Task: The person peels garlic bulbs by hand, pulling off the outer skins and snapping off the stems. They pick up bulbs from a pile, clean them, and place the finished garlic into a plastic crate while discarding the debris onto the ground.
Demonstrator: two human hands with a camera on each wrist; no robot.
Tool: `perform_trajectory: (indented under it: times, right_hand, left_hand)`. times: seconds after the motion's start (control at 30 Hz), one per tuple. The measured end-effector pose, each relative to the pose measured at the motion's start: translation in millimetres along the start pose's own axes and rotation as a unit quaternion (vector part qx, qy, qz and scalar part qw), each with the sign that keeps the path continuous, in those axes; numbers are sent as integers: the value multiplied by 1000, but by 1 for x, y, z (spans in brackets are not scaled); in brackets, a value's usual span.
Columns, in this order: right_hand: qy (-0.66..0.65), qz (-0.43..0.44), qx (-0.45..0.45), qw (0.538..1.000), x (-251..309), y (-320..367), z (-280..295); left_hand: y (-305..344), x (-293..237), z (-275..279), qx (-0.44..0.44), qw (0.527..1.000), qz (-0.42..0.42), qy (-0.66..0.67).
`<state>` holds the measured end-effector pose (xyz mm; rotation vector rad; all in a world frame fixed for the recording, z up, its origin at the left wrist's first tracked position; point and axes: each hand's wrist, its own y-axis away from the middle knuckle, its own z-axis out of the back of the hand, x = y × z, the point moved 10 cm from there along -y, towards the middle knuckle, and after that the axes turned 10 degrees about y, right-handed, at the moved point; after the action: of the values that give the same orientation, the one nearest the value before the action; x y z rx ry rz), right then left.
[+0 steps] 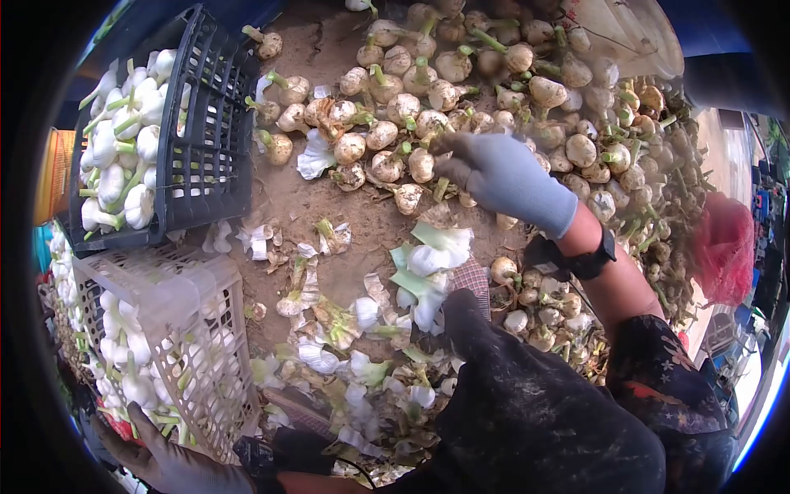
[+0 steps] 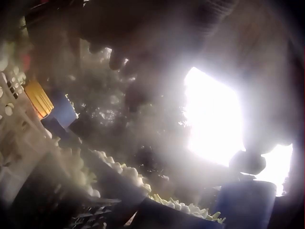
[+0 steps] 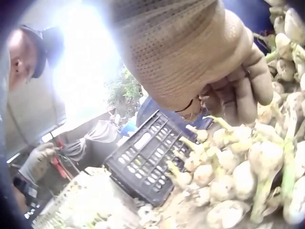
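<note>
My right hand, in a grey glove, reaches over a heap of untrimmed garlic bulbs. In the right wrist view its bent fingers hang down over the stemmed bulbs, with no bulb showing in their grasp. At lower left, my gloved left hand is beside the white plastic crate, its fingers extended and nothing visible in them. Peeled white garlic fills that crate. The left wrist view is hazy and backlit, showing dark fingers above.
A black crate of cleaned garlic stands tilted at upper left. Loose skins and leaf scraps litter the ground before my dark-clothed knee. A red mesh bag lies far right. In the right wrist view a person's capped head shows.
</note>
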<state>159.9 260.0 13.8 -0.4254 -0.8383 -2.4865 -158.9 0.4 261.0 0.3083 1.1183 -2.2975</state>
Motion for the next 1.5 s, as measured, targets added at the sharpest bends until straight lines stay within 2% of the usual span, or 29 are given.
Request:
perform_trajectory:
  times: [0.03,0.07,0.1,0.13,0.2,0.3,0.33,0.37,0.4,0.43,0.5,0.57,0.63,0.7,0.83,0.87,0.93,0.97,1.03,1.1,1.17,1.23,1.3,1.33,1.37,1.4,1.43,1.47,1.5]
  right_hand:
    - [183,-76,-133,971,-25,-28,22]
    - [203,-106,-123,966,-41,-57,19]
    - [222,-136,-110,959,-55,-76,15]
    - [221,-137,-111,959,-64,-85,7]
    - [128,-100,-195,967,-72,-92,9]
    - [212,53,-299,929,22,-8,9]
    - [168,141,-272,937,44,10,-13]
    - [109,164,-186,963,55,21,-35]
    - [-13,173,-120,978,57,31,-40]
    - [-152,138,-123,971,39,29,-47]
    - [-461,7,-31,887,6,24,-58]
    - [-475,1,108,873,19,30,-68]
    - [-383,28,162,909,34,34,-79]
    - [-413,40,139,899,44,36,-86]
    - [-423,-18,136,896,48,49,-88]
    - [-449,-26,153,880,50,51,-91]
    - [-477,-53,192,856,52,55,-95]
    - [-476,-53,193,856,49,52,-101]
    - [-454,106,8,885,50,41,-69]
    - [-508,46,50,859,46,38,-76]
    - [-377,-19,78,923,35,35,-86]
    - [-332,-15,42,942,35,35,-82]
    - [-285,-12,5,958,33,36,-82]
    - [-154,60,-107,980,42,40,-63]
    - [-16,131,-216,968,55,52,-47]
    - [2,123,-201,972,52,53,-52]
    - [1,125,-202,971,53,52,-52]
    - [-183,97,-148,967,44,45,-58]
    - [-361,62,-88,927,38,41,-66]
  left_hand:
    - [7,-2,-10,-24,992,77,98]
    - [20,-21,-44,-2,962,143,231]
    - [32,-28,-77,41,952,150,264]
    - [54,-30,-121,147,924,177,306]
    - [109,-37,-203,301,792,308,433]
    - [174,-78,-264,347,600,417,588]
    - [184,-80,-270,349,595,418,591]
    - [202,-85,-280,382,568,442,580]
    - [218,-90,-284,415,541,466,565]
    - [234,-76,-280,411,504,548,526]
    - [233,-66,-272,403,504,520,560]
    - [224,-84,-256,475,526,423,564]
    - [236,-83,-250,490,517,419,562]
    - [215,-98,-237,492,566,353,559]
    - [227,-60,-240,419,570,390,590]
    - [231,-57,-241,407,531,441,598]
    - [226,-57,-239,385,522,467,601]
    - [226,-55,-241,362,512,491,605]
    - [220,-56,-242,373,539,451,606]
    - [210,-68,-241,403,566,396,601]
    - [217,-64,-243,398,564,403,601]
    - [219,-63,-243,390,566,408,601]
    - [236,-68,-247,299,384,550,679]
    - [257,-59,-253,305,362,620,625]
    - [260,-59,-255,304,362,620,626]
    - [268,-61,-257,303,350,637,617]
    - [274,-62,-258,302,340,651,607]
    - [274,-66,-256,302,341,651,607]
    - [262,-70,-251,312,397,601,620]
